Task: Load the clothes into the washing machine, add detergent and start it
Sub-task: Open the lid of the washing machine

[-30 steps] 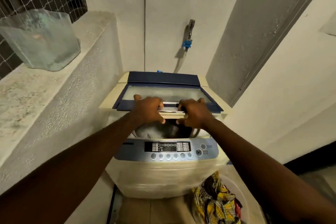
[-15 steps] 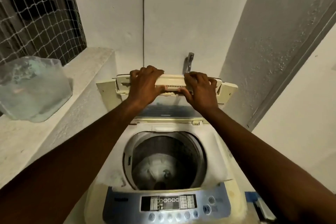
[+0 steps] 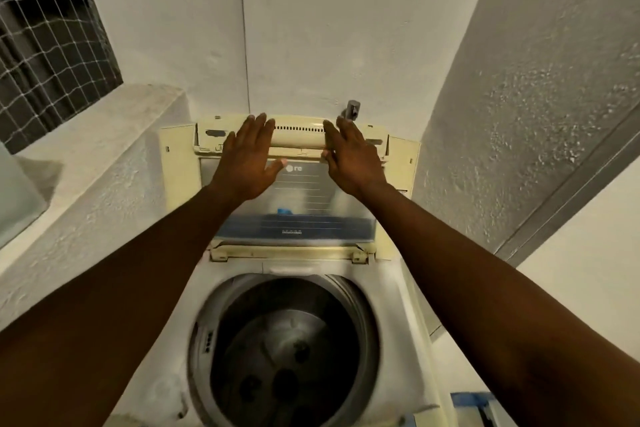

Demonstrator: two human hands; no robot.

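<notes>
A cream top-loading washing machine [image 3: 398, 291] stands below me with its folding lid [image 3: 298, 198] raised upright against the back wall. The dark steel drum [image 3: 287, 350] is exposed and holds no clothes. My left hand [image 3: 247, 158] lies flat on the lid's upper left, fingers spread. My right hand [image 3: 349, 156] rests flat on the lid's upper right, fingers straight. Neither hand grips the cream handle bar [image 3: 299, 137] between them. Clothes and detergent are out of view.
A concrete ledge [image 3: 104, 156] runs along the left under a netted window [image 3: 45, 35]. A metal tap [image 3: 351, 109] pokes out of the wall behind the lid. A rough wall closes in on the right. Something blue [image 3: 474, 402] shows at the lower right.
The lid went from nearly closed to fully upright. My hands have let go of the handle and now lie flat against the lid.
</notes>
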